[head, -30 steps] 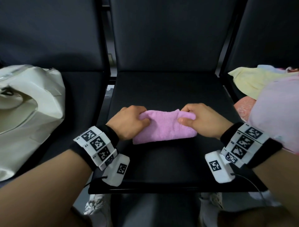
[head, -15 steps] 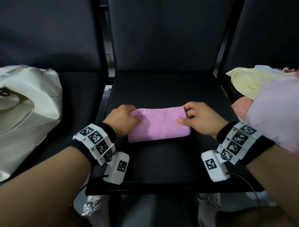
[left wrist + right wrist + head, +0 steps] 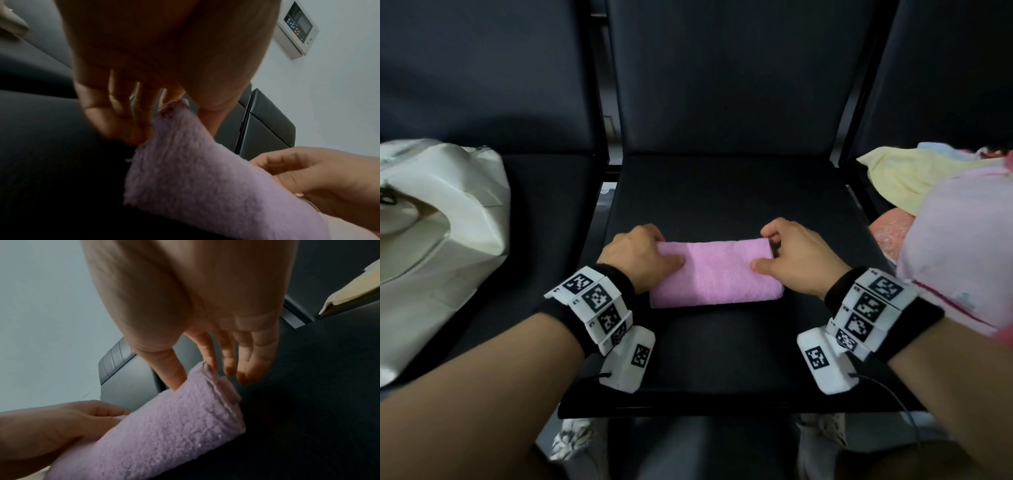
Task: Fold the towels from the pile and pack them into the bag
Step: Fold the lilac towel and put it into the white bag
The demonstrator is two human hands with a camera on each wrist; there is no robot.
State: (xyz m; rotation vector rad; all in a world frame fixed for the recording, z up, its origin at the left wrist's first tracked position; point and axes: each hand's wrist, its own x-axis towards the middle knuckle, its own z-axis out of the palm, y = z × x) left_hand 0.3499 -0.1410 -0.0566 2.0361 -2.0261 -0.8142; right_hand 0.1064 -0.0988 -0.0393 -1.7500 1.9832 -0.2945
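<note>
- The left hand (image 3: 642, 255) sat at the left end of the folded pink towel (image 3: 717, 274), thumb laid across the top and fingers curled over the far corner, so it pinched that end of the cloth.
- The left wrist view showed the same hold from below: the fingers (image 3: 115, 113) came down at the towel's edge (image 3: 197, 170) with the thumb on the other side of it.
- The right hand (image 3: 796, 260) mirrored it at the right end, thumb lying on the top face and the fingers bent down around the far right corner.
- In the right wrist view, the thumb (image 3: 170, 371) pressed onto the towel (image 3: 164, 434) while the fingertips reached down just past its layered end; whether all of them touched the cloth could not be told.
- The two hands stood apart, one at each end, with the bare pink middle between them.
- The towel lay flat as a long folded rectangle on the middle chair seat (image 3: 722, 359), toward its front half.
- A cream bag (image 3: 438, 246) rested on the seat to the left, well apart from the towel.
- A pile of towels (image 3: 914, 185), yellow, pale blue and coral pink, lay on the seat to the right.
- Both wrists carried black bands with white marker blocks (image 3: 599, 308).
</note>
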